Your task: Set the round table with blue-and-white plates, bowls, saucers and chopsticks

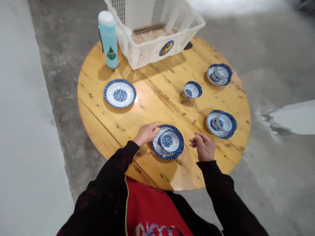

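A blue-and-white plate [179, 148] lies near the front edge of a round wooden table [159, 95], with a small matching bowl [169, 140] standing on it. My left hand [146, 132] rests on the table, its fingers touching the plate's left rim. My right hand [203, 146] hovers just right of the plate, fingers loosely curled and holding nothing.
Two more plate-and-bowl sets sit at the right [221, 123] and far right [219, 74]. A lone bowl [192, 89] stands mid-table and a lone plate [119, 93] at the left. A white plastic basket [152, 29] and a teal flask [108, 38] stand at the back. Concrete floor surrounds the table.
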`<state>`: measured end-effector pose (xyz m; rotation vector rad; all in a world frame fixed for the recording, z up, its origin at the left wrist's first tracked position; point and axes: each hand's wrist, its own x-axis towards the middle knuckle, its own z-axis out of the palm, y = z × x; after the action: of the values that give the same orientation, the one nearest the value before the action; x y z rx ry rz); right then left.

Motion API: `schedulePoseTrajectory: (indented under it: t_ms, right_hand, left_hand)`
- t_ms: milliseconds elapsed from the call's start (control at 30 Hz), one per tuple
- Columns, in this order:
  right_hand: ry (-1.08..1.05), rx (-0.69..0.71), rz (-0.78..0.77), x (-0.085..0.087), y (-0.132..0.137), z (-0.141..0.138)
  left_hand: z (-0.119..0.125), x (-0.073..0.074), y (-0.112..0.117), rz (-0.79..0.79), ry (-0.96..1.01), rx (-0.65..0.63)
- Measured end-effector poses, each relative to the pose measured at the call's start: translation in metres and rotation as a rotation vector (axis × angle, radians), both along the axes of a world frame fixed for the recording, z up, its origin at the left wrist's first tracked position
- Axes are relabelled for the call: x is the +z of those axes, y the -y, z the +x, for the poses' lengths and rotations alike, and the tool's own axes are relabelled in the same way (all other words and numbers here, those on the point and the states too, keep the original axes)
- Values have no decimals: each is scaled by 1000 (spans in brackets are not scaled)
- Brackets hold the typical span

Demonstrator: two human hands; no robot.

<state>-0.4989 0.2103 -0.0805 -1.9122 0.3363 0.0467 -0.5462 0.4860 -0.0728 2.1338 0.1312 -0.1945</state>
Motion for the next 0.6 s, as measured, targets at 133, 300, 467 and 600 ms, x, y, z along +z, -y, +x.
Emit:
schedulePoseTrajectory:
  t_ms: [133,300,467,600]
  right_hand:
    - [-47,-62,73,-11,-14,73]
    - [-86,-105,134,-23,-39,159]
    - [-85,-103,169,-33,-56,215]
    - [-136,-102,198,-38,-66,242]
  left_hand:
    - [8,6,2,-62,-46,105]
    - [43,4,17,-110,-46,162]
    - [94,-10,37,-176,-64,197]
    - [121,-24,51,-218,-80,204]
